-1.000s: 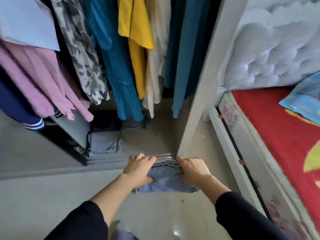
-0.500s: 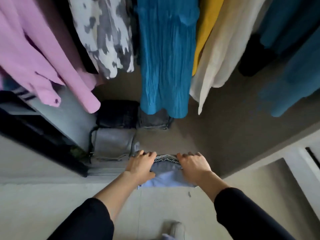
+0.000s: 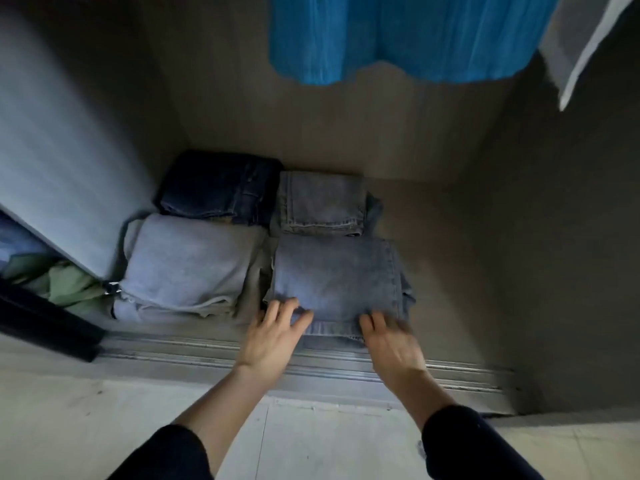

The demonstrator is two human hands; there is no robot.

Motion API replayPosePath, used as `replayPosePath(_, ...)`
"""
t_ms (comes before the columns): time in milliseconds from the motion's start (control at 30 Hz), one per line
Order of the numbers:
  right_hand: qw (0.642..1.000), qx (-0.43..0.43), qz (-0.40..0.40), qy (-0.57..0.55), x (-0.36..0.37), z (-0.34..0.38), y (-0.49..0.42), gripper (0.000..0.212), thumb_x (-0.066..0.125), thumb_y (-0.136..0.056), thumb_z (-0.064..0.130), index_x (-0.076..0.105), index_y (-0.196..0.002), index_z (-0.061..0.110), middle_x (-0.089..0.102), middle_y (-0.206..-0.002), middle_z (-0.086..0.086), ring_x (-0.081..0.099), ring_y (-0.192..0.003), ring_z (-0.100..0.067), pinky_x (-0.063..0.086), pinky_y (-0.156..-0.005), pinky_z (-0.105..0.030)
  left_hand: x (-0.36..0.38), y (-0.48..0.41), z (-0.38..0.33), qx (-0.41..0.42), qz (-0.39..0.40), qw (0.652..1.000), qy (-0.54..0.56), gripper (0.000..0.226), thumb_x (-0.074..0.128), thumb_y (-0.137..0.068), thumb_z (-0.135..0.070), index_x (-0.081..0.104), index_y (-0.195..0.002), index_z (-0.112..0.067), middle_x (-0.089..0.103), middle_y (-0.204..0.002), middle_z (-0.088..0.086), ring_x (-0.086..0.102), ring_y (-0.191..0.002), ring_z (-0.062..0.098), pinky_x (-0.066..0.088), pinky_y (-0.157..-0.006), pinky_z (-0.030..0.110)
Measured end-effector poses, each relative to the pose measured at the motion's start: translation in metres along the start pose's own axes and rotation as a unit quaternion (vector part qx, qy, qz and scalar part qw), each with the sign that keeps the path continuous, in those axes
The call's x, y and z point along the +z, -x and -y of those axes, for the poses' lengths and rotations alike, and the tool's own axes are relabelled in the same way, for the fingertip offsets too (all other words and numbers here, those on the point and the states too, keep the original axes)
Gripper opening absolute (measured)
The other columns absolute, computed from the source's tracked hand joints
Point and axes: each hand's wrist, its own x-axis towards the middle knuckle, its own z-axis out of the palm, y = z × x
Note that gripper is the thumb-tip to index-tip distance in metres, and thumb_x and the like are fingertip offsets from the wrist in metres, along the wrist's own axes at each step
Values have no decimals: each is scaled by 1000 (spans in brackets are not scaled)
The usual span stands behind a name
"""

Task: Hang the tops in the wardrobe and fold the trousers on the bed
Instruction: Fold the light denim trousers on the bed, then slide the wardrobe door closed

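Nearest the camera, two black sleeves (image 3: 166,455) are seen above pale floor tiles (image 3: 311,441), with bare forearms reaching over the metal sliding-door track (image 3: 194,351) at the wardrobe's threshold. The left hand (image 3: 273,337) is laid open, fingers spread and nearly straight, its fingertips touching the near left corner of a folded pair of blue-grey jeans (image 3: 336,275); nothing is gripped. The right hand (image 3: 391,344) is smeared by motion, but its fingers appear to lie flat and uncurled on the near right edge of the same pair. These jeans are set on the wardrobe floor just inside the track. Their left side is touched by a light grey folded pair (image 3: 187,268), and their far edge is met by a smaller grey folded pair (image 3: 322,202); a dark navy folded pair (image 3: 218,185) fills the back left corner. Further left, an upright pale partition panel (image 3: 52,150) is seen, with green cloth (image 3: 65,289) bunched behind its foot. Overhead and farthest off, the hems of a bright blue hanging garment (image 3: 398,36) and a cream one (image 3: 581,46) are suspended well clear of the stacks.
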Motion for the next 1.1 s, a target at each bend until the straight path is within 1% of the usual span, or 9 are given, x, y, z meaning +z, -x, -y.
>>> replayPosePath(67,998,24,38,-45,11,0,-1,50,58,-82,1,45,-130,10,53,-122,-12,67,-93,-32,55,-75,-43,6,-1,-2,5,2,1000,10,41,71,-57,-13,65,-97,-23,59,-93,3,56,-79,24,47,-48,34)
replayPosePath(133,994,37,66,-81,9,-3,-8,55,43,-92,0,26,-142,14,40,-138,-11,63,-106,-32,51,-85,-41,0,-11,-1,7,1,1000,14,35,61,-61,-14,69,-95,-20,61,-85,4,61,-72,24,46,-43,31)
replayPosePath(200,985,51,82,-146,4,-8,-20,57,47,-93,5,23,-143,16,35,-144,-9,62,-109,-32,49,-86,-39,-2,-22,3,-12,11,1000,23,39,45,-64,-11,72,-91,-18,61,-80,4,63,-67,24,51,-47,30)
replayPosePath(267,972,56,110,-201,-5,-9,-27,59,56,-91,16,25,-141,16,35,-145,-9,58,-113,-33,48,-89,-38,-9,-26,5,-49,36,997,41,38,59,-59,-6,73,-93,-17,63,-81,5,65,-67,26,56,-57,31)
replayPosePath(333,969,57,141,-197,-20,-7,-25,60,59,-89,24,29,-140,14,38,-142,-10,55,-118,-33,47,-92,-37,-28,-23,5,-84,96,986,105,51,71,-61,-4,68,-111,-18,64,-100,6,67,-88,28,56,-69,35)
replayPosePath(433,971,41,134,-192,-71,4,-7,51,57,-89,26,37,-134,12,46,-134,-11,54,-119,-32,48,-93,-39,-84,-10,10,-134,142,966,167,51,53,-87,-20,46,-137,-23,51,-130,0,52,-118,24,46,-89,34)
replayPosePath(733,968,-48,109,-220,-374,50,85,45,53,-92,23,39,-134,13,47,-132,-10,51,-119,-31,45,-88,-37,-389,25,61,-231,113,946,200,35,38,-91,-28,56,-119,-17,55,-118,6,48,-113,26,46,-86,39)
replayPosePath(900,966,-84,88,-230,-537,80,134,44,55,-92,24,42,-131,10,47,-133,-9,48,-121,-30,44,-90,-37,-554,53,92,-286,80,930,219,34,50,-88,-19,56,-121,-16,56,-118,8,51,-112,27,46,-83,38)
replayPosePath(1100,968,-105,39,-225,-657,127,167,37,55,-91,21,46,-126,12,50,-125,-6,52,-113,-29,42,-80,-35,-673,86,137,-313,-12,915,253,25,52,-84,-14,62,-106,-13,61,-107,12,56,-102,34,46,-78,39)
